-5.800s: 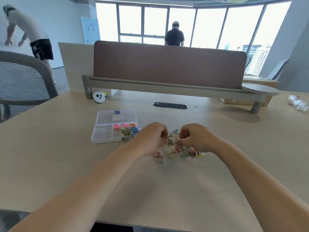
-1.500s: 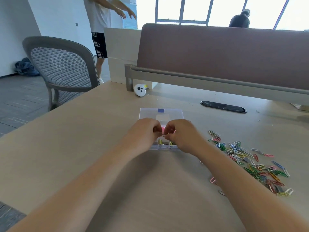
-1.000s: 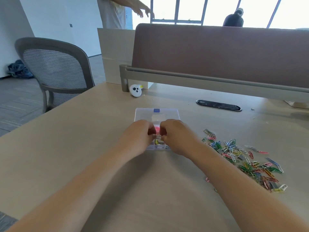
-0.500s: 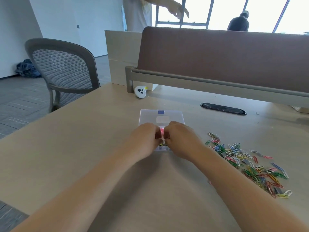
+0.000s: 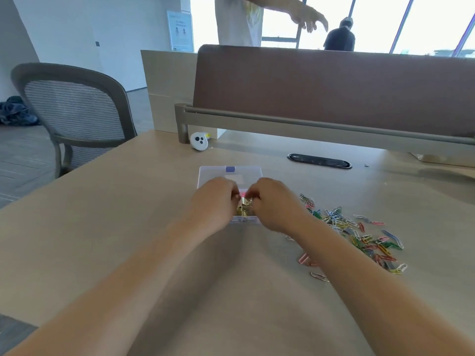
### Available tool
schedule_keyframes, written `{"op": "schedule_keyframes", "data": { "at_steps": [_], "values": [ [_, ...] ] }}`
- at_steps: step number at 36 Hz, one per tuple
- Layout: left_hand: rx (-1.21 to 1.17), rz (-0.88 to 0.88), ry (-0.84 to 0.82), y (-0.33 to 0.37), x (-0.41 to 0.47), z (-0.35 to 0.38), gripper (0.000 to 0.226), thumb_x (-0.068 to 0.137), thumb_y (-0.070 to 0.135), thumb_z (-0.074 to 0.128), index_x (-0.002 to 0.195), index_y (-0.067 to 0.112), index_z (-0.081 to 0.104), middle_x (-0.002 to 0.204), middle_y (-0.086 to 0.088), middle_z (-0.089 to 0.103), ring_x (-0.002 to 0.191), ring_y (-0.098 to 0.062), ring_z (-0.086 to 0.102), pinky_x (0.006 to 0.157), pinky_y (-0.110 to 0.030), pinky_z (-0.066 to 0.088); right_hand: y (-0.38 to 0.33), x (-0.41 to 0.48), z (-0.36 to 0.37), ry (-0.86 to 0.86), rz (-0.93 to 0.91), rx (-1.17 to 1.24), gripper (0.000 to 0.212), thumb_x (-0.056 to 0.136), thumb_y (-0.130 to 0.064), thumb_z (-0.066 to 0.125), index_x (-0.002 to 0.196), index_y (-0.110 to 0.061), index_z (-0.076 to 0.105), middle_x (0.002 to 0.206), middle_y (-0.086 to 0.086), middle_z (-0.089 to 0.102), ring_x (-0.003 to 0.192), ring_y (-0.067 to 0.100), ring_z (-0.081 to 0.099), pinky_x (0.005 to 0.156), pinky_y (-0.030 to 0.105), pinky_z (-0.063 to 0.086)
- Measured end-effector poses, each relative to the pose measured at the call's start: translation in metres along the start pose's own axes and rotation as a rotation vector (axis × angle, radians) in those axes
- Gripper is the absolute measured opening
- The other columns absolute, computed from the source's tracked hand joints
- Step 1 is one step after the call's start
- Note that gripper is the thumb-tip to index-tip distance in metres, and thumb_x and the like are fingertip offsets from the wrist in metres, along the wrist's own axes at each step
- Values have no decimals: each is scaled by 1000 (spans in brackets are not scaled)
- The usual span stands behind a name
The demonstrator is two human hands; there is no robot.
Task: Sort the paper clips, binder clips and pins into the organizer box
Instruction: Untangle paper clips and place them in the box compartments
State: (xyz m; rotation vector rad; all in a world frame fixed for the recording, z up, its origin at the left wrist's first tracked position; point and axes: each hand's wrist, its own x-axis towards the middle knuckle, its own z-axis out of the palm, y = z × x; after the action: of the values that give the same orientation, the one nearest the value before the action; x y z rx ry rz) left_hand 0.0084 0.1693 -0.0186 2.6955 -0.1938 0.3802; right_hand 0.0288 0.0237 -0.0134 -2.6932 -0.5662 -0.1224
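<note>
A clear plastic organizer box (image 5: 230,173) lies on the desk with its lid folded back. Both my hands hover over its near compartments, fingers curled inward. My left hand (image 5: 214,199) and my right hand (image 5: 275,201) pinch at a small bunch of gold clips (image 5: 244,210) between them, just above the box. Something pink (image 5: 243,194) shows in a compartment behind the fingers. The other compartments are hidden by my hands. A loose pile of coloured paper clips (image 5: 359,232) is spread on the desk to the right of my right forearm.
A few stray clips (image 5: 307,259) lie near my right forearm. A small white round device (image 5: 199,141) and a black cable slot (image 5: 318,160) sit behind the box. A brown divider (image 5: 321,83) bounds the desk's far side, a mesh chair (image 5: 74,109) stands left, and people stand beyond.
Both hands have stayed together over the box with only small finger movements. Gold clips now show between the fingers. The person behind the divider has swung an arm to the right.
</note>
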Motion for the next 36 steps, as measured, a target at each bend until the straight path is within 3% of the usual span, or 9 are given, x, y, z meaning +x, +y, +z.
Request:
{"op": "schedule_keyframes", "data": {
  "at_steps": [3,6,12,14,17,22,29,36],
  "values": [
    [-58,11,-3,13,-2,1,18,95,27,50,79,24,58,84,4,57,79,-18,55,66,-30,43,11,-18,-16,59,59,24,32,92,-12,43,107,-19,70,113,-1,64,98,16,57,89,33,48],
    [-125,47,-22,29,-5,5,22,94,31,53,73,26,56,77,8,56,74,-14,54,59,-26,36,31,-39,-34,84,127,50,31,92,-13,42,105,-20,70,111,-5,64,96,14,57,87,31,48],
    [-269,203,-111,81,-7,14,17,94,30,56,89,18,67,85,8,62,79,-11,57,67,-26,41,87,-86,-65,150,302,56,25,91,-16,48,97,-24,70,94,-9,67,77,6,58,59,18,41],
    [-273,244,-120,96,-5,23,15,94,30,56,92,19,67,88,9,61,80,-9,56,63,-21,37,104,-98,-70,155,350,31,22,91,-17,50,92,-26,70,93,-9,68,80,7,59,61,18,43],
    [-262,279,-164,113,-1,41,15,96,27,53,96,19,67,88,9,60,79,-8,55,60,-16,33,122,-107,-72,151,404,-10,20,89,-18,51,85,-29,68,89,-8,70,78,11,63,71,30,54],
    [-218,294,-220,125,8,64,18,95,24,53,102,17,68,101,2,66,90,-15,59,78,-28,45,138,-106,-66,82,415,-69,15,89,-22,56,83,-30,67,86,-9,69,74,10,64,68,31,55],
    [-51,306,-196,126,25,86,26,93,16,56,116,21,67,116,-1,61,104,-19,58,85,-28,42,147,-89,-57,12,393,-136,11,91,-25,60,95,-24,70,90,-6,67,83,16,63,75,34,55],
    [6,339,-226,124,30,95,24,87,13,61,105,25,71,107,0,64,100,-21,59,88,-35,49,151,-81,-50,-10,357,-191,9,87,-23,64,91,-23,72,93,-1,69,84,22,64,77,39,57]
  ]
}}
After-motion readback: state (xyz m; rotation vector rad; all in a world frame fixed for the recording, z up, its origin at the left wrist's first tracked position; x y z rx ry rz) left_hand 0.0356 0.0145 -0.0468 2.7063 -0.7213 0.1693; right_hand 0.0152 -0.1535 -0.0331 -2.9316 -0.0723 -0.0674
